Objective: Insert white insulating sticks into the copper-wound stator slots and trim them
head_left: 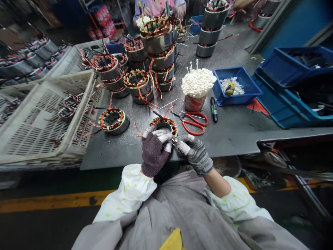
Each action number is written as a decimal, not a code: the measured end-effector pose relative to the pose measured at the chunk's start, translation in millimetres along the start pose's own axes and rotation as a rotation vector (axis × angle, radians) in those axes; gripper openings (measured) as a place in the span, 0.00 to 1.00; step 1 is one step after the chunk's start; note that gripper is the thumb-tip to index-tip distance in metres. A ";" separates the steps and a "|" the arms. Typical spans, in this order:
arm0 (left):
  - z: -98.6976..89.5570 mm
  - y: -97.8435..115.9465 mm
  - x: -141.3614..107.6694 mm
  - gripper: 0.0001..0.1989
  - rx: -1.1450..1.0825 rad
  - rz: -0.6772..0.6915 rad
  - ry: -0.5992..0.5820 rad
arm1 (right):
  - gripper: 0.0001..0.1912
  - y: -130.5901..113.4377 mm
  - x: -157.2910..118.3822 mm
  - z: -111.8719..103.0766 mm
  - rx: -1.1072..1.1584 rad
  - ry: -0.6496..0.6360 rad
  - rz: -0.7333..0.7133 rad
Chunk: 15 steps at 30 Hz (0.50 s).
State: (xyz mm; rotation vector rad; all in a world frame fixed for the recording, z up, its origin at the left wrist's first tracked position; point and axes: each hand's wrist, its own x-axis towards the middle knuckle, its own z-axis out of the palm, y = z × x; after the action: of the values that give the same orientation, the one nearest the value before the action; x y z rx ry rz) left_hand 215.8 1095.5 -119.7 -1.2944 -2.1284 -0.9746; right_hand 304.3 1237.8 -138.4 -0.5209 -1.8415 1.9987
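A motor stator (173, 125) with copper windings sits near the table's front edge, directly before me. My left hand (155, 150), in a dark purple glove with white-wrapped fingers, grips the stator's near side and covers part of it. At the stator's right front edge, my right hand (194, 152) in a grey glove is closed in a pinch; what lies between its fingertips is too small to make out. Red-handled scissors (195, 123) lie just beyond my right hand. Another stator (118, 129) rests to the left, its copper leads trailing.
Stacked stators (158, 45) stand at the back. A cup of white cable ties (198, 83), a black marker (213, 109) and a blue bin (238, 99) are right of centre. White crates (59, 104) border the left, teal crates (275, 100) the right. Another person (158, 7) is opposite.
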 end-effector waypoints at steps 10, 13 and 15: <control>-1.4 1.7 -0.8 0.11 0.025 0.042 -0.003 | 0.08 0.8 9.0 -2.4 -0.244 -0.036 -0.184; -5.3 -0.5 -1.7 0.13 0.009 0.071 -0.054 | 0.09 5.6 15.0 -9.5 -0.378 -0.090 -0.324; -7.3 -2.3 -2.3 0.13 -0.016 0.077 -0.088 | 0.10 5.7 17.8 -15.7 -0.492 -0.151 -0.467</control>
State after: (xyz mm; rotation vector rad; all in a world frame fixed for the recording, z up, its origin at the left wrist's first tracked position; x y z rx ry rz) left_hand 214.9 1087.9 -117.4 -1.4405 -2.1222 -0.9198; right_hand 296.7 1259.9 -145.6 -0.0456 -2.2991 1.3122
